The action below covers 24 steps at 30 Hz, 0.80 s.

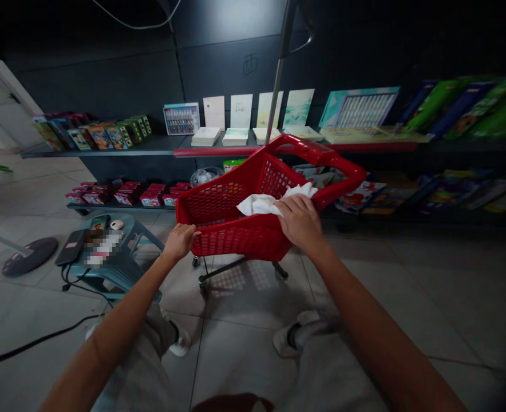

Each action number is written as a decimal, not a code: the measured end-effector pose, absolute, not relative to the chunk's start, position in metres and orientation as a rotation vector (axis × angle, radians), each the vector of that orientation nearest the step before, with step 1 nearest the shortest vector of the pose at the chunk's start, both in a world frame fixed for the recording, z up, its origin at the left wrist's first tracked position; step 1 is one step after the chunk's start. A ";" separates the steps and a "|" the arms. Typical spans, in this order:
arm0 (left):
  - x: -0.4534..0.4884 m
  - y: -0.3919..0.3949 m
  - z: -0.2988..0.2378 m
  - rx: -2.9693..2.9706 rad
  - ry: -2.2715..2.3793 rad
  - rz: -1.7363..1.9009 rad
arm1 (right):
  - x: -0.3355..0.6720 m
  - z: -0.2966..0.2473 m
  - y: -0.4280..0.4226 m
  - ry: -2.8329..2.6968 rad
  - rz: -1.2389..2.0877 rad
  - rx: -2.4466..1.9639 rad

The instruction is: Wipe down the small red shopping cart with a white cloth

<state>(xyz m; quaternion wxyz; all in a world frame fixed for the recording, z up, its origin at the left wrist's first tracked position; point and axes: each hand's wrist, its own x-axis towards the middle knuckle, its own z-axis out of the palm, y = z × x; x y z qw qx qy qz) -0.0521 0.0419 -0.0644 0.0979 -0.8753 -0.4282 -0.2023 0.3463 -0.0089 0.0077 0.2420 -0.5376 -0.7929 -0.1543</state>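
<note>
A red plastic shopping cart (240,243) stands on wheels in front of me, its handle toward the upper right. My left hand (181,241) grips the near corner of the basket's rim at the left end, fingers curled over it. Over the near rim, toward the handle, my right hand (299,220) presses a crumpled white cloth (259,204). Part of the cloth sticks out past the fingers on both sides, and the palm side is hidden.
Behind the cart runs a dark shelf (150,144) with books, boxes and packs. On the left, a grey-blue stool (128,252) carries a phone and other small items, with cables trailing down. A round stand base (30,256) sits farther left. My feet flank the cart.
</note>
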 end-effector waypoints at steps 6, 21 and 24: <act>-0.031 0.053 -0.068 -2.606 -1.271 -0.625 | 0.320 -0.007 -0.011 -1.938 -0.406 -1.604; 0.005 0.061 -0.069 -2.637 -1.212 -0.620 | 0.203 0.014 0.018 -2.474 0.093 -1.669; 0.004 0.063 -0.067 -2.623 -1.217 -0.578 | 0.232 0.034 0.037 -2.576 0.265 -1.811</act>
